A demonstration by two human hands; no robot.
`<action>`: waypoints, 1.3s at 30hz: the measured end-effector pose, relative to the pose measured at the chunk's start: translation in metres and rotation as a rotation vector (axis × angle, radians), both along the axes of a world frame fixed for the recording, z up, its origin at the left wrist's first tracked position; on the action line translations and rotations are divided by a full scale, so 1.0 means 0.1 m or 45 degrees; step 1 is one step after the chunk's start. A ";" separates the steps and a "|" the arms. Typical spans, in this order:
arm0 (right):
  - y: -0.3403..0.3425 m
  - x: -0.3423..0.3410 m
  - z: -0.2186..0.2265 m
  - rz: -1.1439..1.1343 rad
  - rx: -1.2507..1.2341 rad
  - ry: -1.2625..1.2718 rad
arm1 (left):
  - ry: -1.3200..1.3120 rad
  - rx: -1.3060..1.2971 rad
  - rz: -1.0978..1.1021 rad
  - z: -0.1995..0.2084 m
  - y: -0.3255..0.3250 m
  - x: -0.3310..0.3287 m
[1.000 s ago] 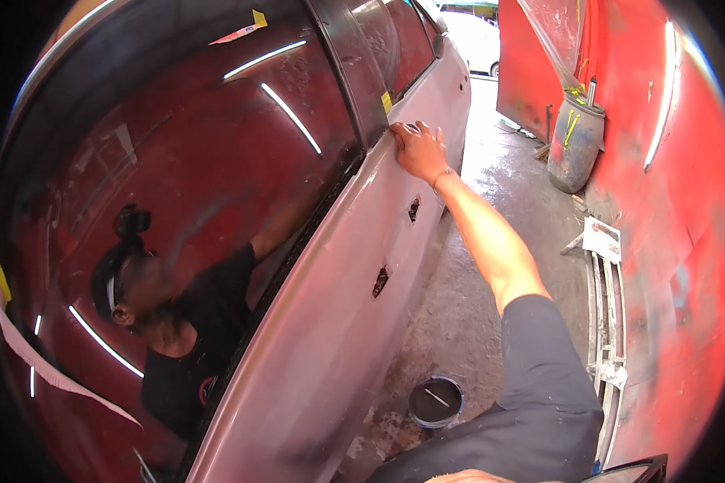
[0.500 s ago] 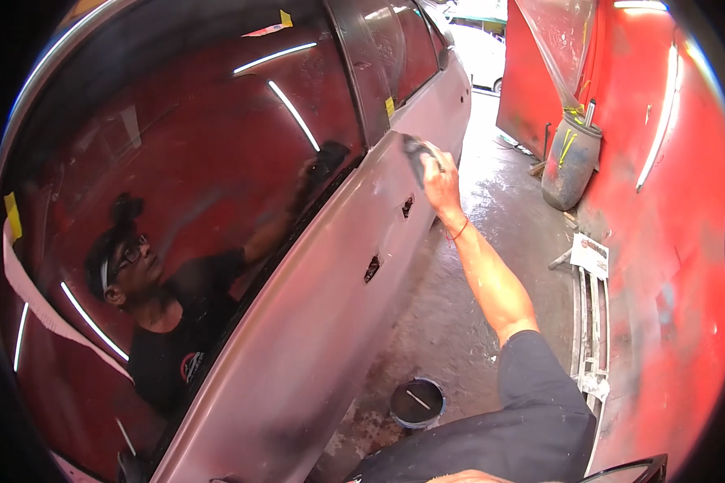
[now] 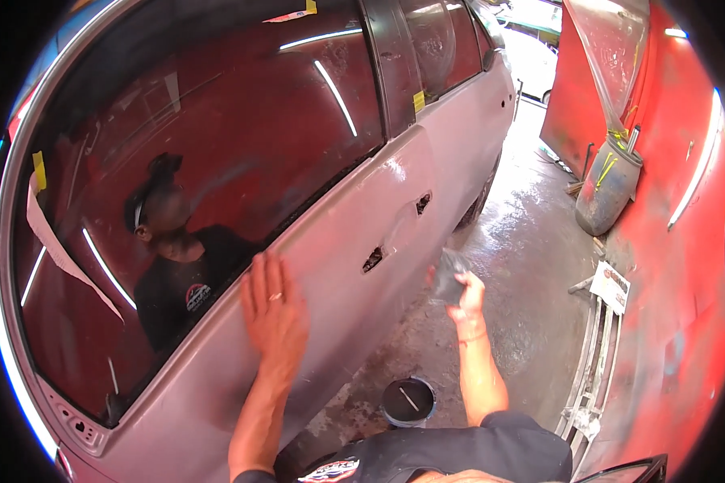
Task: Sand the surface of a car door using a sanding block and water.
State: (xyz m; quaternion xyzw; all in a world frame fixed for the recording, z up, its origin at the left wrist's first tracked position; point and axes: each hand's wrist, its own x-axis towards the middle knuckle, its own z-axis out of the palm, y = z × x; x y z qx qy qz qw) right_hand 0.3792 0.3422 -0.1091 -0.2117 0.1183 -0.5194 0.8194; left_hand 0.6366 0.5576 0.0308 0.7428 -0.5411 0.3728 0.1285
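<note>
A dull pink car door fills the left. The left hand lies flat on it, fingers spread. The right hand, fingers closed around a grey sanding pad, hangs beside the door. A dark tub on the wet floor below could easily get kicked.

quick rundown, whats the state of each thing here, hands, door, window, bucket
left hand: flat on the car door, fingers spread, a ring on one finger
right hand: off the panel, gripping a dark sanding pad
car door: shut, dull grey, handle holes bare
window: closed, tape bits at its edges
bucket: upright on the wet floor, open
</note>
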 end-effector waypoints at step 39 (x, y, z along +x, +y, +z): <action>0.04 -0.25 0.65 -0.903 -1.191 1.425 | 0.095 -0.478 -0.218 -0.62 0.86 -0.30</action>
